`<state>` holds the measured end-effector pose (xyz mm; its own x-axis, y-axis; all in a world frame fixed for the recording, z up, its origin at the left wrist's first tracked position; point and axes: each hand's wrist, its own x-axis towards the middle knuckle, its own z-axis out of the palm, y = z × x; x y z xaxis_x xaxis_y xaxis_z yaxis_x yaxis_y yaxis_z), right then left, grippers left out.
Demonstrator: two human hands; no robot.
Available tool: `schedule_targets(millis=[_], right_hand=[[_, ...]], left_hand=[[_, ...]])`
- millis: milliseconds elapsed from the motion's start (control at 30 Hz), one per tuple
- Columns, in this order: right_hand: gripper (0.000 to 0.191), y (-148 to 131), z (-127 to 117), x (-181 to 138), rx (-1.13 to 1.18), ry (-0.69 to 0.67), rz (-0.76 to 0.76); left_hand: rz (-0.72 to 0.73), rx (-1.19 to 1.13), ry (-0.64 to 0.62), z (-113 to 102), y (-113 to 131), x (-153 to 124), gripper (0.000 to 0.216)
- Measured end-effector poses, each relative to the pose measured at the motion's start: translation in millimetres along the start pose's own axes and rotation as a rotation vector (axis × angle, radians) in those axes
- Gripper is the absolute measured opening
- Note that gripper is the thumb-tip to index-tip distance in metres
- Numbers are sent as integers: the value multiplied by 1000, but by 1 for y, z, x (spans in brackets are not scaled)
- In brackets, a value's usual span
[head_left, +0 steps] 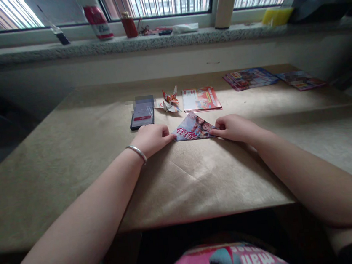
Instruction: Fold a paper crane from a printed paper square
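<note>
A colourful printed paper folded into a triangle (193,127) lies flat on the paper-covered table (200,176). My left hand (153,137), with a silver bracelet at the wrist, pinches the triangle's left corner with curled fingers. My right hand (233,127) is closed on the right corner. Both hands rest on the tabletop. Just beyond the triangle sit a finished paper crane (169,101) and a small stack of printed sheets (200,99).
A phone (142,114) lies left of the crane. More printed leaflets (249,78) and another (302,80) lie at the far right. The windowsill (121,44) holds a red can (98,23), a red lighter-like item (129,25) and a yellow sponge (276,16).
</note>
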<state>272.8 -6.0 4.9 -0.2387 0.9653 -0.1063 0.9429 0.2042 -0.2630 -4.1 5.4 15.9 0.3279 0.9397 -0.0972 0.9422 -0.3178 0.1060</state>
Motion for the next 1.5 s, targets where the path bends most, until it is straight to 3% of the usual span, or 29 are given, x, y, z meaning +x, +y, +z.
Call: schedule_targets(millis=[167, 300, 467, 600, 833, 1100, 1333, 1500], right_hand=[[61, -13, 1, -2, -158, 66, 12], [63, -21, 1, -2, -180, 53, 57], [43, -11, -5, 0, -29, -56, 93], [20, 7, -10, 1, 144, -147, 95], [12, 21, -13, 0, 233, -160, 65], [5, 23, -10, -3, 402, -48, -101], [7, 12, -6, -7, 293, -69, -322], [13, 9, -8, -7, 189, -38, -348]], left_hand=[[-8, 44, 113, 3, 12, 0, 59], [-10, 68, 146, 7, 21, 1, 58], [-57, -63, 45, 5, 12, 2, 48], [47, -234, 5, 5, -5, 3, 30], [66, -277, -38, 5, -17, 4, 24], [273, -48, 116, -2, -11, -4, 17], [452, -9, 152, 1, -8, -7, 26], [519, 87, 217, 0, 3, -12, 26]])
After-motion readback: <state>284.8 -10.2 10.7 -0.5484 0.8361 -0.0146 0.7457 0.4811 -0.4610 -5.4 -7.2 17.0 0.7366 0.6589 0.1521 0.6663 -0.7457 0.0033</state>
